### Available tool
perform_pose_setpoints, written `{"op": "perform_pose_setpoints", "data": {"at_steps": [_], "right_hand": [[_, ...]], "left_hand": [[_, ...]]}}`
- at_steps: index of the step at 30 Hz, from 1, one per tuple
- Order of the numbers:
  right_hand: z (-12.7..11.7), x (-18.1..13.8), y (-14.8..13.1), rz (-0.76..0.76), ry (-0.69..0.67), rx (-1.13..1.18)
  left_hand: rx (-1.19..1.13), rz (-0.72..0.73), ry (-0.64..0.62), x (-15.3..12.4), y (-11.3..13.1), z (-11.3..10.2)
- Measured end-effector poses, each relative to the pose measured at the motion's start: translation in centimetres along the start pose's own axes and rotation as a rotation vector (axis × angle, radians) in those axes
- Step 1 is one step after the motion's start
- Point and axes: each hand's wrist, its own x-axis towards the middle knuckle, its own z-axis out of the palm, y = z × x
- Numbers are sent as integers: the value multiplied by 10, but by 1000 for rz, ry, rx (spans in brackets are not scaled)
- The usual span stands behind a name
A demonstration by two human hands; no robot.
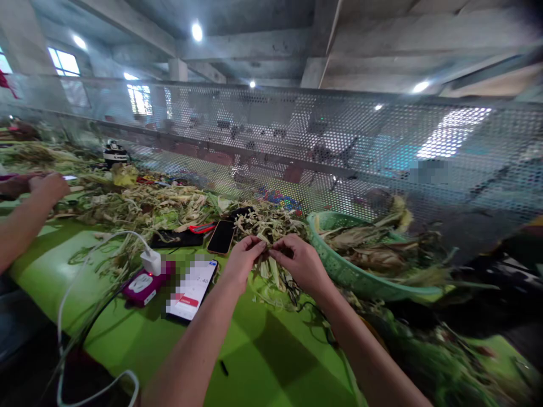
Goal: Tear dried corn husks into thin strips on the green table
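My left hand point(244, 261) and my right hand point(300, 261) meet over the green table point(271, 345), thumbs and forefingers pinched close together. Between the fingertips is a thin strip of dry corn husk point(268, 252), mostly covered by the fingers. Pale husk strips point(274, 274) show just below the fingers; whether they join the pinched piece I cannot tell. Behind the hands lies a tangled heap of husk strips point(271, 223). To the right of my right hand stands a green plastic basket point(339, 267) holding larger dry husks point(373, 251).
Left of my hands lie a lit phone point(193, 291), a dark phone point(221, 237), a red cutter point(202, 228) and a purple power strip point(142, 288) with a charger point(151, 262) and white cable. Another person's hand point(48, 189) works at far left. A perforated metal screen point(263, 135) stands behind.
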Motion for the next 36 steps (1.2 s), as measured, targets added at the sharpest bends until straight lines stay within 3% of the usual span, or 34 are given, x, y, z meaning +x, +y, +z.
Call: {"op": "perform_pose_setpoints", "data": {"at_steps": [7, 17, 25, 36], "right_hand": [[-1, 1, -1, -17, -19, 11], [-7, 2, 3, -90, -26, -52], [-6, 3, 15, 7, -40, 155], [-3, 1, 10, 16, 100, 162]], "left_hand": [[203, 86, -41, -1, 4, 1], [-77, -102, -45, -2, 3, 0], [356, 120, -118, 3, -3, -1], [561, 71, -248, -1, -9, -1]]}}
